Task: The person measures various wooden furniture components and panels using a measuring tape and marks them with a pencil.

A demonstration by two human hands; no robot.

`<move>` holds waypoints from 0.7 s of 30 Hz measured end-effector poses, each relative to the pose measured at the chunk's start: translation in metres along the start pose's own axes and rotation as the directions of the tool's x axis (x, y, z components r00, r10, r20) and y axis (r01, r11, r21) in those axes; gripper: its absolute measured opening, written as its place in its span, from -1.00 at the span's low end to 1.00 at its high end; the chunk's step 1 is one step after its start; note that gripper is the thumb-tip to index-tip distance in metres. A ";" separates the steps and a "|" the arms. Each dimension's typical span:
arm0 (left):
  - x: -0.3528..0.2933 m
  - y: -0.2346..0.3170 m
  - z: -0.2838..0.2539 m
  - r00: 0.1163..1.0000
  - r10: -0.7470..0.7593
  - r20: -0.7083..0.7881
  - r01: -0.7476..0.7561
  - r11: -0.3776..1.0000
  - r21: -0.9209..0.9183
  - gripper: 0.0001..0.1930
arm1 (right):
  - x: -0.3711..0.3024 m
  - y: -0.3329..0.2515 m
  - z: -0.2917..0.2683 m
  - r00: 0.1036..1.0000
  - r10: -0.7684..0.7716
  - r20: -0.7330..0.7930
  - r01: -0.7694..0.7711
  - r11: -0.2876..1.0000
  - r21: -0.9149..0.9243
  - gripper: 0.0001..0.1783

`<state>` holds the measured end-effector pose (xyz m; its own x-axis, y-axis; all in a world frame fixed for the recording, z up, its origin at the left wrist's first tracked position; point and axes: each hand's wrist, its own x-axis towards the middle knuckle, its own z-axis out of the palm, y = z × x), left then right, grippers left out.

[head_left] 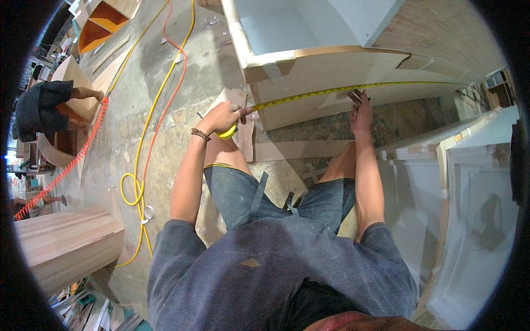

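Your two hands are well apart. Your left hand point(223, 117) is clamped on a yellow tape measure point(227, 133), whose case peeks out under your palm; a beaded bracelet point(201, 134) circles that wrist. The yellow blade point(303, 96) runs from your left hand across to your right hand point(361, 113) and on past it. Your right fingertips are at the blade; you cannot tell from here whether they pinch it or only touch it. Right behind the blade, between and beyond your hands, is a wooden cabinet point(326, 70) with a pale blue interior. Just below your left hand lies ribbed cardboard point(247, 144). To the right of your right hand, nearer you, stand pale panels point(475, 182). Left of your left hand, a looped yellow hose point(150, 127) and a thin orange hose point(172, 94) cross the concrete floor point(132, 105); farther left, a co-worker point(43, 110) bends beside a coiled red-orange hose point(93, 139).
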<state>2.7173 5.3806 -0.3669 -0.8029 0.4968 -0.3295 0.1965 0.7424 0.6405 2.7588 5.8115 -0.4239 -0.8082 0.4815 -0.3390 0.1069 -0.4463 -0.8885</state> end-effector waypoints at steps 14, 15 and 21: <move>-0.006 0.002 -0.003 0.999 -0.026 -0.022 0.026 1.000 0.014 -0.40 | 0.037 0.002 0.001 0.999 -0.004 -0.054 0.010 0.993 0.115 -0.81; -0.007 0.001 -0.003 0.999 -0.022 -0.027 0.022 1.000 0.003 -0.40 | 0.038 0.003 0.002 0.998 -0.012 -0.057 0.019 0.992 0.125 -0.81; 0.002 0.015 0.009 0.998 -0.027 0.048 0.029 0.998 -0.047 -0.52 | 0.048 -0.005 -0.043 0.995 -0.091 -0.033 0.096 0.962 0.256 -0.77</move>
<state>2.7237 5.3973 -0.3643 -0.7799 0.4976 -0.3796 0.1462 0.7346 0.6625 2.7444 5.8689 -0.4493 -0.7950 0.5447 -0.2671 -0.1230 -0.5759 -0.8082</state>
